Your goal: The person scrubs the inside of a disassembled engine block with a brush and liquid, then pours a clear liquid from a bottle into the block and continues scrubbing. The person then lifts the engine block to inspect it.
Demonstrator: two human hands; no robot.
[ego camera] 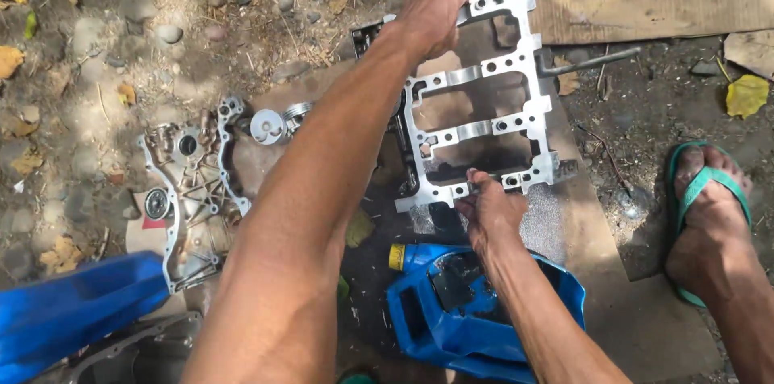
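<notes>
At the left edge of the stony ground lies a blue plastic sheet [72, 307]. Just beside it rests a grey cast-metal engine cover [189, 190] with many holes, and near its upper right a silver metal piston [268, 126]. The left hand [431, 17] is closed around the far end of a silver ladder-shaped metal frame [484, 110], holding it tilted above a brown cardboard sheet [564, 223]. The right hand [488, 211] pinches the near edge of the same frame, its grip shut on it. Below lies a blue plastic oil jug cut open [476, 311]. At the right stands a foot in a green rubber sandal [705, 215].
</notes>
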